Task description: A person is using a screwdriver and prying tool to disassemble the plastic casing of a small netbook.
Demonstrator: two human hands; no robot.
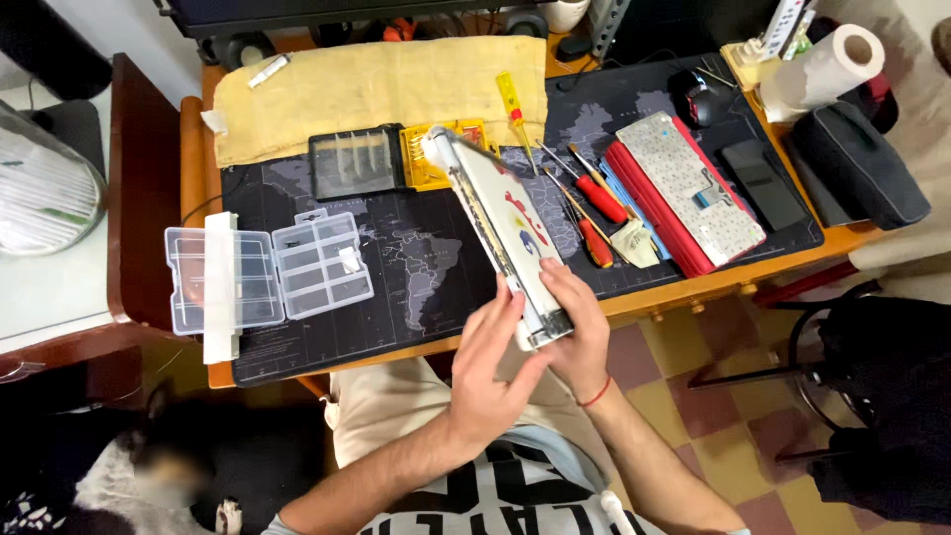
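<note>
Both my hands clamp the near end of the white laptop, tilted on edge above the table.

Left hand [490,367] and right hand [575,332] grip only one end of the laptop [500,223]; I judge it could slip and drop onto the screwdrivers [589,208].

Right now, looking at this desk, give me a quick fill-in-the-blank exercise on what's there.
1. Both hands, left hand and right hand, hold the near end of a long ____ device.
2. The clear plastic organizer box lies with its lid ____.
3. The paper towel roll stands at the desk's far ____ corner.

Missing words: white; open; right
</note>
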